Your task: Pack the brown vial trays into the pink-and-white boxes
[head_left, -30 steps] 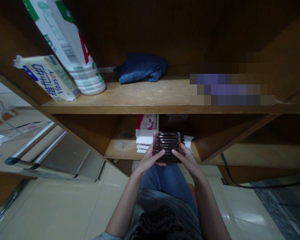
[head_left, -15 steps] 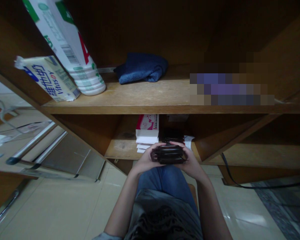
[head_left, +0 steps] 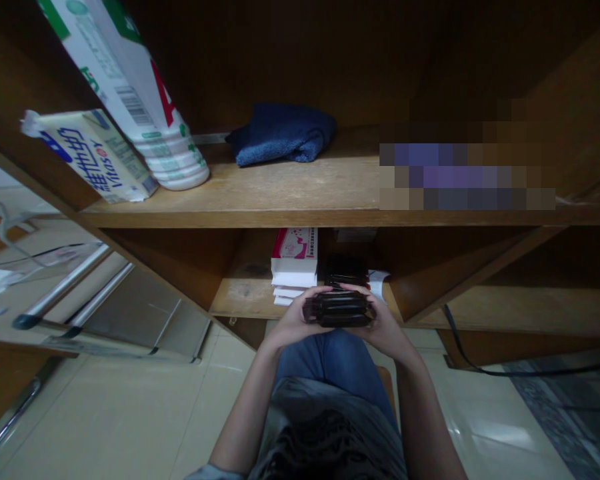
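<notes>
Between both hands, above my lap, is a stack of dark, glossy, flat pieces (head_left: 341,309); their exact kind is unclear. My left hand (head_left: 296,319) is wrapped round the left end. My right hand (head_left: 383,323) grips the right end in the same way. Just beyond, more dark glossy pieces (head_left: 347,268) lie on the lower shelf. To their left is a pile of white boxes (head_left: 294,272), topped by a pink and white printed box (head_left: 296,243). A white sheet (head_left: 379,285) lies at the right of the dark pieces.
On the upper shelf (head_left: 280,193) are a large bottle (head_left: 145,120), a Vitasoy carton (head_left: 93,153) and a folded blue cloth (head_left: 285,133). A patch at its right is pixelated. A metal-framed rack (head_left: 105,280) stands at left, and a black cable (head_left: 467,353) hangs at right.
Both hands keep hold of the dark stack, in almost the same place. The view has shifted very slightly; nothing else has visibly moved.
</notes>
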Action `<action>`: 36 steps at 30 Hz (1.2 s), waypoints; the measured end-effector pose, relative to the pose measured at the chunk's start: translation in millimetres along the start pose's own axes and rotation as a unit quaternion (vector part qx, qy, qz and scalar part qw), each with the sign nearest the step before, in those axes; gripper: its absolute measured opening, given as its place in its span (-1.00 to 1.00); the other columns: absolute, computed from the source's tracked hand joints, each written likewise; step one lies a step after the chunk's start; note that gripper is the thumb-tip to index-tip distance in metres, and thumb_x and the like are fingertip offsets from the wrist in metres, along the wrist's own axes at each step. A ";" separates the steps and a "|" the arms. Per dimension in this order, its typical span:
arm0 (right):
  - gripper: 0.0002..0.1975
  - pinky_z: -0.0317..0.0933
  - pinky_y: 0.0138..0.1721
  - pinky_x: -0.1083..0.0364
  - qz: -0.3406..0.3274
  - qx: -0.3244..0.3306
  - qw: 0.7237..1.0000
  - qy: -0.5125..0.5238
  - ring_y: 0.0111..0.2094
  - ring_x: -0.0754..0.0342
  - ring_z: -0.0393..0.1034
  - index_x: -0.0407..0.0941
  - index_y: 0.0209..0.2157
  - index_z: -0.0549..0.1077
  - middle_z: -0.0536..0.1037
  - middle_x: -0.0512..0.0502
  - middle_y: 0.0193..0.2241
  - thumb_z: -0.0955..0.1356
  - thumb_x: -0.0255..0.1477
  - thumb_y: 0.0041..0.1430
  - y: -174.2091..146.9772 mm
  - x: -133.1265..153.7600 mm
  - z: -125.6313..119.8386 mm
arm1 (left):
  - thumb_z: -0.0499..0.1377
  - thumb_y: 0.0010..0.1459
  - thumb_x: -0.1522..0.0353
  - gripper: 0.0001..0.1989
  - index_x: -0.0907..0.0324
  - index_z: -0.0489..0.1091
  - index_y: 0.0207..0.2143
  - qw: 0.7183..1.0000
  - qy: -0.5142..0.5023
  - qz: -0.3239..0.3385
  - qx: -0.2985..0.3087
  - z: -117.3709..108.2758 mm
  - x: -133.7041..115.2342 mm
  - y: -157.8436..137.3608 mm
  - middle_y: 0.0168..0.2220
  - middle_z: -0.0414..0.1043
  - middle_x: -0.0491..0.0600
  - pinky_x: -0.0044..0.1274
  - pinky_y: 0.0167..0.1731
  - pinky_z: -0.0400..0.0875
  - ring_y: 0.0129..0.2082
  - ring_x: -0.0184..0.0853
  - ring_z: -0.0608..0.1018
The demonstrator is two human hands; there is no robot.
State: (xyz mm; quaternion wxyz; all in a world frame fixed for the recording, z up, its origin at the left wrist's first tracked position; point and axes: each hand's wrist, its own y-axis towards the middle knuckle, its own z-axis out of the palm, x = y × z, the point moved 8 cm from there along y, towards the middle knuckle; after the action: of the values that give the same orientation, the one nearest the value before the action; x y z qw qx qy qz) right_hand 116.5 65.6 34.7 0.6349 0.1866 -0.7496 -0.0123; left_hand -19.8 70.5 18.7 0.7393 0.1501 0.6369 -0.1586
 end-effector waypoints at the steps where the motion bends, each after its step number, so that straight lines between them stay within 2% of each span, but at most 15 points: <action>1: -0.40 0.24 0.01 -0.06 0.008 0.004 1.000 0.008 0.00 -0.09 0.34 -0.08 0.03 0.32 0.43 -0.19 0.00 0.48 -0.34 -0.10 -0.3 -1.4 0.1 | 0.37 -0.21 0.44 -0.37 0.20 0.31 -0.01 1.000 -0.003 -0.006 -0.007 -0.2 2.6 -0.2 0.01 0.37 0.08 -0.34 0.04 0.25 0.01 -0.16 0.41; 4: -0.30 0.21 0.05 -0.05 0.028 0.005 0.999 0.035 0.05 -0.08 0.30 -0.07 0.10 0.21 0.38 -0.18 0.05 0.47 -0.30 -0.08 -0.9 -4.0 -0.1 | 0.35 -0.17 0.33 -0.42 0.21 0.34 -0.03 0.999 -0.001 -0.025 -0.030 -0.3 10.9 -1.8 -0.04 0.42 0.07 -0.34 0.02 0.27 -0.03 -0.17 0.44; 6: -0.27 0.19 0.07 -0.03 0.037 -0.007 0.998 0.059 0.08 -0.07 0.26 -0.04 0.16 0.13 0.35 -0.16 0.08 0.44 -0.24 -0.03 -1.1 -5.3 -1.3 | 0.32 -0.10 0.26 -0.46 0.21 0.34 -0.04 0.998 -0.003 -0.034 -0.050 -0.3 16.1 -2.9 -0.08 0.45 0.06 -0.39 -0.07 0.34 -0.12 -0.20 0.49; 8: -0.28 0.19 0.07 -0.01 0.041 -0.016 0.996 0.079 0.09 -0.05 0.25 -0.03 0.18 0.09 0.35 -0.15 0.09 0.38 -0.16 0.03 -1.4 -7.6 -3.2 | 0.26 -0.03 0.19 -0.50 0.21 0.33 -0.05 0.996 -0.023 -0.062 -0.063 1.4 24.3 -3.4 -0.21 0.50 0.03 -0.47 -0.31 0.43 -0.35 -0.28 0.55; 10: -0.32 0.19 0.06 0.00 0.041 -0.026 0.996 0.073 0.09 -0.05 0.24 -0.04 0.17 0.13 0.35 -0.15 0.08 0.31 -0.06 0.07 -1.8 -12.2 -8.1 | 0.23 0.00 0.17 -0.53 0.23 0.31 -0.09 0.992 -0.048 -0.095 -0.066 5.3 32.9 -3.4 -0.37 0.50 -0.03 -0.55 -0.55 0.38 -0.58 -0.36 0.51; 12: -0.35 0.24 -0.01 0.00 0.053 -0.053 0.996 0.051 0.01 -0.04 0.31 -0.06 0.15 0.18 0.41 -0.17 0.01 0.23 -0.01 0.11 -2.4 -23.1 -19.4 | 0.23 0.00 0.16 -0.55 0.25 0.31 -0.13 0.990 -0.063 -0.107 -0.066 9.0 37.6 -2.6 -0.48 0.48 -0.06 -0.60 -0.66 0.31 -0.67 -0.39 0.47; 14: -0.37 0.32 -0.17 0.02 0.083 -0.109 0.990 0.019 -0.21 0.00 0.42 -0.08 0.13 0.20 0.50 -0.15 -0.17 0.20 -0.01 0.13 -3.9 -41.0 -38.2 | 0.22 0.00 0.16 -0.57 0.27 0.31 -0.16 0.989 -0.071 -0.109 -0.070 11.0 40.0 -1.7 -0.54 0.46 -0.07 -0.62 -0.70 0.28 -0.68 -0.38 0.47; 16: -0.37 0.34 -0.37 0.05 0.111 -0.196 0.974 -0.030 -0.45 0.06 0.39 -0.12 0.10 0.23 0.50 -0.07 -0.38 0.24 -0.04 0.09 -8.0 -61.2 -62.3 | 0.20 0.01 0.15 -0.57 0.28 0.31 -0.17 0.988 -0.077 -0.111 -0.075 11.8 41.6 -1.3 -0.57 0.45 -0.07 -0.63 -0.72 0.26 -0.69 -0.38 0.46; 18: -0.32 0.31 -0.42 0.06 0.129 -0.285 0.944 -0.108 -0.53 0.09 0.33 -0.17 0.08 0.23 0.47 -0.03 -0.45 0.31 -0.07 0.00 -14.1 -78.4 -84.3 | 0.20 0.01 0.16 -0.59 0.28 0.32 -0.18 0.988 -0.079 -0.111 -0.078 11.8 42.4 -1.3 -0.57 0.45 -0.07 -0.63 -0.73 0.26 -0.70 -0.38 0.46; 20: -0.23 0.30 -0.45 0.06 0.156 -0.316 0.923 -0.157 -0.57 0.10 0.31 -0.19 0.13 0.15 0.47 -0.03 -0.42 0.33 -0.10 -0.06 -16.6 -96.5 -94.0 | 0.21 0.00 0.17 -0.60 0.28 0.32 -0.21 0.987 -0.081 -0.116 -0.073 13.2 42.7 -1.6 -0.57 0.45 -0.07 -0.64 -0.73 0.26 -0.70 -0.39 0.46; 23: -0.16 0.26 -0.53 0.08 0.194 -0.301 0.923 -0.138 -0.64 0.10 0.29 -0.23 0.19 0.04 0.47 0.01 -0.50 0.32 -0.12 -0.07 -13.2 -121.7 -93.9 | 0.23 -0.03 0.17 -0.58 0.28 0.32 -0.21 0.986 -0.091 -0.123 -0.061 16.2 42.9 -2.7 -0.55 0.45 -0.07 -0.63 -0.73 0.26 -0.70 -0.40 0.46; 26: -0.15 0.23 -0.55 0.09 0.226 -0.295 0.919 -0.131 -0.64 0.05 0.30 -0.33 0.17 0.09 0.41 0.06 -0.63 0.31 -0.13 -0.09 -9.4 -132.8 -93.3 | 0.24 -0.04 0.18 -0.54 0.28 0.30 -0.15 0.985 -0.099 -0.128 -0.055 17.5 44.0 -4.4 -0.56 0.44 -0.09 -0.62 -0.72 0.26 -0.69 -0.39 0.45; 29: -0.24 0.22 -0.50 0.08 0.238 -0.295 0.909 -0.175 -0.60 0.01 0.33 -0.37 0.06 0.25 0.41 0.02 -0.66 0.28 -0.14 -0.11 -6.4 -130.0 -95.1 | 0.25 -0.05 0.17 -0.51 0.27 0.29 -0.12 0.985 -0.094 -0.136 -0.046 18.0 47.1 -5.6 -0.57 0.43 -0.10 -0.63 -0.72 0.24 -0.69 -0.39 0.45; 32: -0.42 0.21 -0.45 0.07 0.222 -0.291 0.905 -0.217 -0.55 -0.02 0.36 -0.29 -0.12 0.43 0.44 -0.05 -0.64 0.24 -0.16 -0.09 -3.9 -120.4 -94.1 | 0.25 -0.07 0.17 -0.51 0.27 0.29 -0.13 0.985 -0.093 -0.137 -0.045 17.6 48.5 -5.4 -0.58 0.42 -0.12 -0.63 -0.72 0.24 -0.69 -0.40 0.44; 36: -0.55 0.18 -0.42 0.07 0.217 -0.288 0.895 -0.261 -0.48 -0.04 0.39 -0.22 -0.22 0.47 0.47 -0.10 -0.61 0.23 -0.21 -0.05 -5.1 -111.1 -90.4 | 0.26 -0.08 0.18 -0.52 0.28 0.30 -0.15 0.985 -0.097 -0.137 -0.045 18.5 47.5 -4.9 -0.56 0.42 -0.11 -0.61 -0.71 0.24 -0.70 -0.42 0.42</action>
State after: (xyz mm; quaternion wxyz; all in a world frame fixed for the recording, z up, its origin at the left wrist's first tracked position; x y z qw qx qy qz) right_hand 218.2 113.4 -54.3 0.4290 -0.1823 -0.8739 -0.1381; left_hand 1.3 56.2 -25.8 0.7751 0.0114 0.5830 -0.2433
